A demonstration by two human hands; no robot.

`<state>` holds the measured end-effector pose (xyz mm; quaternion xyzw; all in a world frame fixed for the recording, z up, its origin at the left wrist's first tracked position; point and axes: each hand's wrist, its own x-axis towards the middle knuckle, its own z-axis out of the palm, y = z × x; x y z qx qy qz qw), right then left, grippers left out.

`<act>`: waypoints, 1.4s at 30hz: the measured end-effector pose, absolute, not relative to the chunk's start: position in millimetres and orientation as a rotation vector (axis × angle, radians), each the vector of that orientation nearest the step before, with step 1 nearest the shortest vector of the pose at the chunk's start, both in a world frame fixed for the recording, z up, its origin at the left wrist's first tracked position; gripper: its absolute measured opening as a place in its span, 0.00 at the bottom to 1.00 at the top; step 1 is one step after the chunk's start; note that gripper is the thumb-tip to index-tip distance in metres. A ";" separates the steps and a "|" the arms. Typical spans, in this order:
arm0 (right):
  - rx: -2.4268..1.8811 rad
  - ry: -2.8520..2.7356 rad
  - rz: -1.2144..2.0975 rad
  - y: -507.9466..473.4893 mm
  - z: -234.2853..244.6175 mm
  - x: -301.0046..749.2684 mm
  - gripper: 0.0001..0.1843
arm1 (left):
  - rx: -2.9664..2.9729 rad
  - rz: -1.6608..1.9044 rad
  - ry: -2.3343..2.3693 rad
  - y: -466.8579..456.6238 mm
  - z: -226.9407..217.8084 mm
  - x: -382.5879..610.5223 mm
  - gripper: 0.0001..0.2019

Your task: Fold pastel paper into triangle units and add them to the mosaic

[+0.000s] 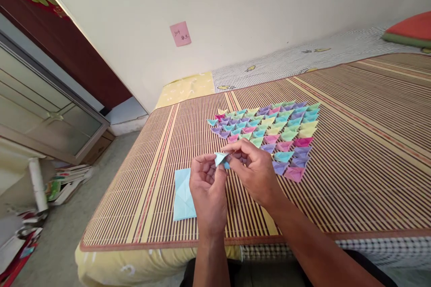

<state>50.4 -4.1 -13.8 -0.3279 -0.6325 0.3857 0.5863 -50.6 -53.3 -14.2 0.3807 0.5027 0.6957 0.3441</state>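
Observation:
Between my two hands, above the striped mat, is a small pale blue folded paper piece (220,158). My left hand (209,188) pinches it with thumb and fingers from the left. From the right, my right hand (252,168) has its thumb and fingertips closed on the same piece. Partly behind my left hand lies a creased light blue paper sheet (183,195), flat on the mat. Beyond my hands stand rows of folded paper boats (267,125) in pink, purple, yellow, green and blue. A bit of blue paper (226,166) shows between my hands, mostly hidden.
The striped bamboo mat (353,166) covers a bed with a yellow sheet (134,264) at its front edge. A pink note (180,34) is stuck on the wall behind. A red cushion (411,29) sits far right. Papers (69,179) lie on the floor at left.

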 end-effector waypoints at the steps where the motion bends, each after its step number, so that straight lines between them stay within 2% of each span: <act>1: -0.735 -1.476 0.910 -3.3 -13.8 51.2 0.12 | 0.978 1.815 1.280 -52.9 -15.3 -52.4 0.09; 9: -0.594 -1.480 0.940 0.9 -18.3 53.0 0.15 | 0.842 1.893 1.134 -48.8 -22.9 -55.2 0.06; 15: -0.635 -1.571 0.976 5.7 -19.8 56.7 0.10 | 0.865 1.939 1.200 -45.9 -26.2 -57.8 0.08; 19: -0.628 -1.609 1.028 8.8 -20.3 60.4 0.05 | 0.923 1.957 1.260 -46.1 -29.7 -63.2 0.06; 34: -0.650 -1.436 1.218 11.8 -23.8 57.9 0.05 | 0.980 1.958 1.331 -45.4 -24.8 -57.4 0.06; 42: -0.732 -1.460 1.147 8.9 -22.0 56.3 0.04 | 0.956 1.955 1.367 -44.6 -24.6 -54.4 0.08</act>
